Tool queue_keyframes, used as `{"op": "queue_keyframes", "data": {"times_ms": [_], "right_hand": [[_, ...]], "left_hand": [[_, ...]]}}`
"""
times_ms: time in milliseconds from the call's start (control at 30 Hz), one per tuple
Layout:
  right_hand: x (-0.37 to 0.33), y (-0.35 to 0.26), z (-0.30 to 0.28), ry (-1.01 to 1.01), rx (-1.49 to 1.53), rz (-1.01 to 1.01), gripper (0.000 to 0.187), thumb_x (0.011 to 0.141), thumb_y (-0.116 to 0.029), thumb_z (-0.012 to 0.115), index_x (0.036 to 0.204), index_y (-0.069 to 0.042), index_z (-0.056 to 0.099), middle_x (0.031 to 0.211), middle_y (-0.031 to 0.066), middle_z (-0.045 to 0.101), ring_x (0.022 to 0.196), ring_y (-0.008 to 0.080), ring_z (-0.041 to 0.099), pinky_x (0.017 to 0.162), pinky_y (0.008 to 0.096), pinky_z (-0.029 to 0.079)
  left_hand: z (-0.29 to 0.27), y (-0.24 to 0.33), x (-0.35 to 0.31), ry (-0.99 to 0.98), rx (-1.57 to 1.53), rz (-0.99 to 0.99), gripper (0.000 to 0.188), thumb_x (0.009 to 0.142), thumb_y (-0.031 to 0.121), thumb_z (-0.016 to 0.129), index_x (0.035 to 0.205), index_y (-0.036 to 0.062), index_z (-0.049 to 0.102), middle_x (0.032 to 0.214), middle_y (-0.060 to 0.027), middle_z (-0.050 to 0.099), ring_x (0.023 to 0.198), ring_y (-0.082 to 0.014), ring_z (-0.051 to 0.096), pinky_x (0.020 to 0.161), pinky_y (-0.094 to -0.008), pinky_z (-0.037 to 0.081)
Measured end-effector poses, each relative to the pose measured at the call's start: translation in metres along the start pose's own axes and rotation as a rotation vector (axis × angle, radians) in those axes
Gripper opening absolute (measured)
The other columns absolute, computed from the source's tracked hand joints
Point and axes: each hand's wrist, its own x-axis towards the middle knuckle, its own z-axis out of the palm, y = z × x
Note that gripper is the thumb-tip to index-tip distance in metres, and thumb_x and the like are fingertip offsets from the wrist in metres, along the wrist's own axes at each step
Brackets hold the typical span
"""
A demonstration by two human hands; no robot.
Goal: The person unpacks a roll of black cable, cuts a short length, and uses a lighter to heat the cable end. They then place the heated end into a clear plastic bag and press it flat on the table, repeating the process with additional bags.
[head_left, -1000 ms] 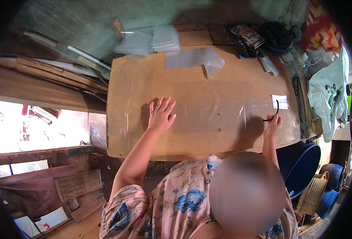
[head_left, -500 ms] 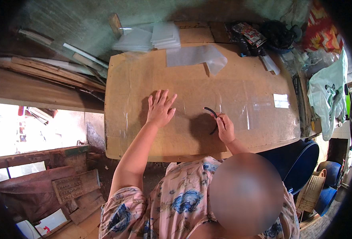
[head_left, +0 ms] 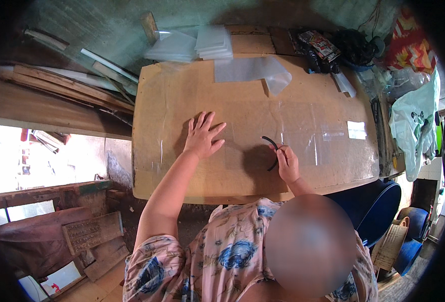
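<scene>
My left hand [head_left: 201, 137] lies palm down on the tan tabletop [head_left: 177, 90], its fingers spread and nothing in them. To its right, my right hand [head_left: 287, 160] is closed on a thin, curved black strip [head_left: 271, 142], which arches out past the fingertips on both sides. Just what kind of thing the strip is, I cannot make out. Under and around the right hand, a clear plastic sheet [head_left: 303, 121] is spread flat on the table, its edges hard to see. A small white label-like patch [head_left: 356, 130] lies toward the table's right side.
Stacked clear plastic sheets [head_left: 214, 43] stand at the back edge, with a loose frosted strip [head_left: 252, 69] before them. Black bags [head_left: 319, 50] crowd the back right corner. A pale green plastic bag [head_left: 415, 126] hangs at the right; a blue barrel [head_left: 381, 209] stands below.
The whole view has shifted slightly. Both hands keep nearly the same pose, the left flat on the table and the right still gripping the black strip.
</scene>
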Motion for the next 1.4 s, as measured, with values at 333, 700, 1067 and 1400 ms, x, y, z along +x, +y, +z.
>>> {"op": "queue_keyframes", "data": {"times_ms": [333,700,1067,1400], "right_hand": [[0.009,-0.029,0.006,0.027,-0.21,0.052,0.008,0.084,-0.007,0.05,0.083,0.0,0.052,0.077,0.0132,0.06,0.066,0.0252,0.058,0.06,0.0333,0.045],[0.051,-0.055,0.045,-0.267,-0.568,-0.151,0.012,0.082,-0.016,0.05,0.08,-0.004,0.051,0.076,0.0167,0.058,0.069,0.035,0.057,0.059,0.0433,0.046],[0.06,-0.055,0.059,-0.342,-0.71,-0.198,0.017,0.084,-0.021,0.047,0.079,-0.005,0.048,0.073,0.0153,0.059,0.065,0.0342,0.058,0.057,0.0433,0.047],[0.062,-0.053,0.062,-0.333,-0.743,-0.23,0.018,0.084,-0.022,0.048,0.078,-0.005,0.049,0.072,0.0136,0.058,0.067,0.0317,0.059,0.057,0.0411,0.048]], "left_hand": [[-0.002,-0.005,0.003,-0.006,0.012,0.061,0.051,0.077,0.041,0.053,0.125,0.0284,0.042,0.138,-0.0098,0.023,0.128,-0.0284,0.016,0.101,-0.0513,0.014],[-0.007,-0.007,0.01,-0.02,0.01,0.096,0.053,0.074,0.038,0.059,0.124,0.0307,0.043,0.138,-0.009,0.023,0.128,-0.0292,0.018,0.1,-0.0517,0.019],[-0.013,-0.006,0.012,-0.076,-0.004,0.071,0.054,0.074,0.038,0.059,0.124,0.0313,0.042,0.139,-0.0075,0.021,0.129,-0.0293,0.016,0.101,-0.0525,0.017],[-0.014,-0.005,0.012,-0.092,0.004,0.063,0.053,0.075,0.04,0.058,0.125,0.0315,0.041,0.139,-0.0074,0.019,0.129,-0.0284,0.016,0.103,-0.051,0.015]]}}
